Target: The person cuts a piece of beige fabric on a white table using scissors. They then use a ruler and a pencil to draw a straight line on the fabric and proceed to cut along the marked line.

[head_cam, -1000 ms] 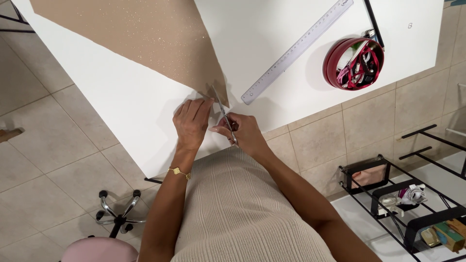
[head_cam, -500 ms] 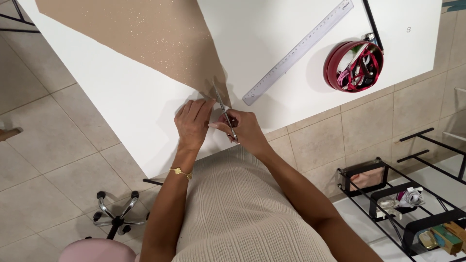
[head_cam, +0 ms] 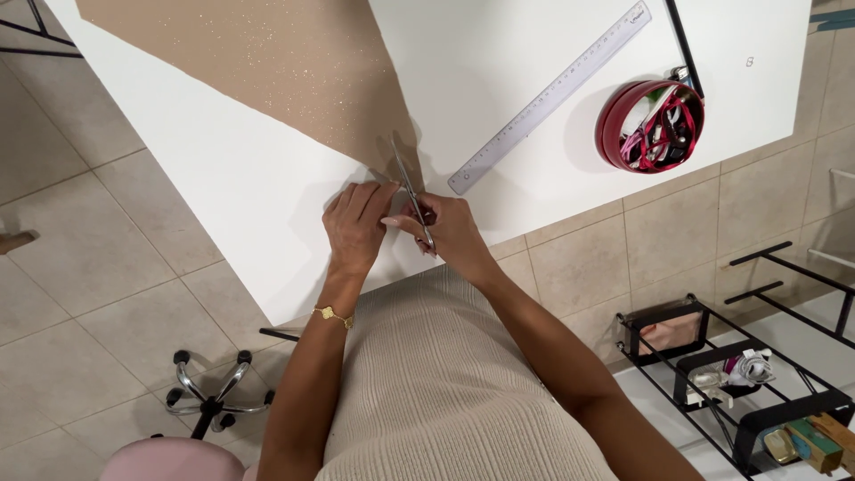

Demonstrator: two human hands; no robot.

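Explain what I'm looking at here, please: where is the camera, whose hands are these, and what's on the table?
There is no machine: a person works with bare hands, and the one picture comes from a camera worn on their head, looking straight down over their chest.

The right hand grips a pair of scissors, blades pointing away from the body into the near corner of a tan sheet with fine sparkles. The left hand lies flat on the white table beside the blades, touching the sheet's corner.

Further along the table lie a long clear ruler and a round red tin full of small bits. On the tiled floor stand a stool base on the left and a black wire rack on the right.
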